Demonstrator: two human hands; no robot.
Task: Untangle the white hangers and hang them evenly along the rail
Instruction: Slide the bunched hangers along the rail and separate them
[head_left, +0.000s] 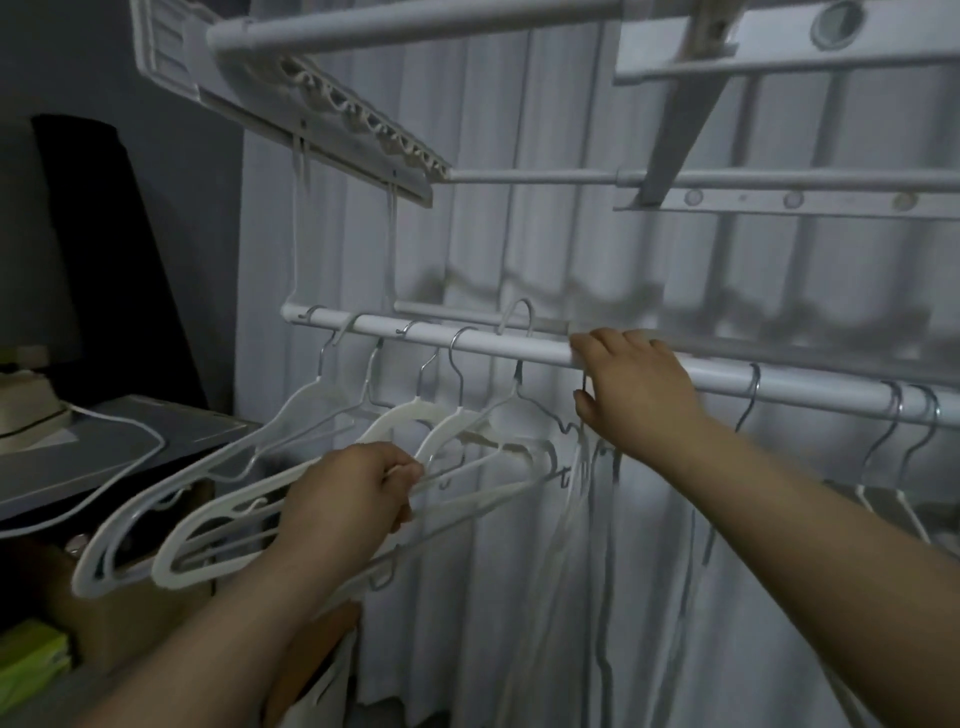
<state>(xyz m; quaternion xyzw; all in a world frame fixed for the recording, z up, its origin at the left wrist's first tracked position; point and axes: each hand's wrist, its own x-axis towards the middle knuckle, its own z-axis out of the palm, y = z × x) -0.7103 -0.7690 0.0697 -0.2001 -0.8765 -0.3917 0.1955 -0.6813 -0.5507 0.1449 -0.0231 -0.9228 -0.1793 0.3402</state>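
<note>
A white rail (519, 349) with white hangers (400, 415)

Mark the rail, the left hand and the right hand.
rail (434, 335): head view, bare stretch between hooks.
left hand (348, 499): head view, back of the hand.
right hand (639, 384): head view, back of the hand.

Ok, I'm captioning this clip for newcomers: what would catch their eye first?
The bunch of white hangers crowded at the left end of the rail, tilted out sideways where the left hand grips them. Then the right hand, gripping the rail at mid-frame, with three more hanger hooks spaced to its right.
</note>
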